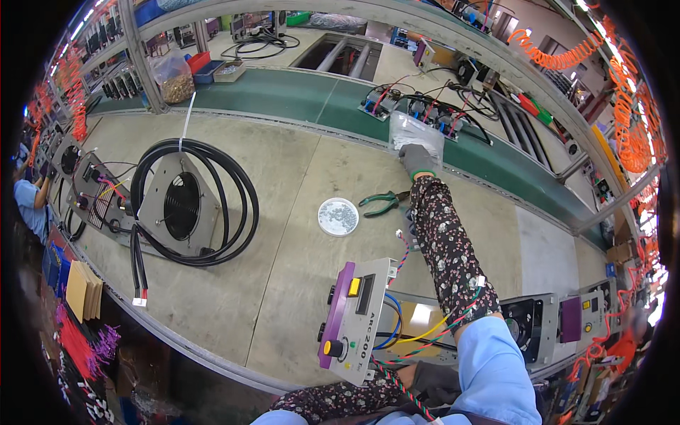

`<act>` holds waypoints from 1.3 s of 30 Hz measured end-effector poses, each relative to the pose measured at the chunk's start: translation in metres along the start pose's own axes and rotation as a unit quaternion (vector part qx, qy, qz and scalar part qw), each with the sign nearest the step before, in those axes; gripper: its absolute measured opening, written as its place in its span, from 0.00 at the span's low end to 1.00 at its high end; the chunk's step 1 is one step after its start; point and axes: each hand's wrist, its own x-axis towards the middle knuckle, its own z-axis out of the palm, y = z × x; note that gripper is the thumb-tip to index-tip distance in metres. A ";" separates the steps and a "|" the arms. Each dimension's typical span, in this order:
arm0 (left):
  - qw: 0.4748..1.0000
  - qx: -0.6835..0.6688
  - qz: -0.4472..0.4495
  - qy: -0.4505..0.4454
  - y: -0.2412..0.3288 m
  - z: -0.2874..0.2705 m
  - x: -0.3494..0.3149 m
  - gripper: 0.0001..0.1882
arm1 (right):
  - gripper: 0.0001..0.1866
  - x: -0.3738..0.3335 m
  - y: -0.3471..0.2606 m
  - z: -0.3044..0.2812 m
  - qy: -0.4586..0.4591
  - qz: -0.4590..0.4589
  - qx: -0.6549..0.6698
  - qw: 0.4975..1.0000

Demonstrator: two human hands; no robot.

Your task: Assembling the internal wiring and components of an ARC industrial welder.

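Note:
My right hand (418, 160), in a grey glove, reaches far across the bench to a clear plastic bag (418, 130) of small pale pieces at the belt's edge. Its fingers are curled at the bag's near side. My left hand (433, 381), also gloved, is low beside a front panel (358, 319) with purple trim, a yellow switch and a black knob; its fingers cannot be made out. Coloured wires (418, 334) run from the panel. Green-handled pliers (381, 204) lie by my right forearm, next to a round white dish (338, 217) of small metal parts.
At left a metal fan housing (180, 202) stands with a thick black cable coil (244, 212) around it. A green conveyor belt (283, 95) crosses behind the bench, carrying circuit assemblies (432, 113). More fan units (535, 326) sit at right. A person (30, 202) works at far left.

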 end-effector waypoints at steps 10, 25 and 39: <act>0.996 0.092 0.012 0.004 -0.008 -0.001 0.004 0.12 | 0.10 -0.019 -0.027 -0.046 0.138 0.001 0.238 0.961; 0.922 -0.355 -0.138 0.063 -0.008 0.016 0.004 0.27 | 0.08 -0.430 -0.015 -0.392 0.416 -0.070 0.176 0.889; 0.931 -0.190 -0.174 0.259 0.046 0.130 0.079 0.20 | 0.06 -0.746 -0.030 -0.202 0.481 0.394 0.686 0.379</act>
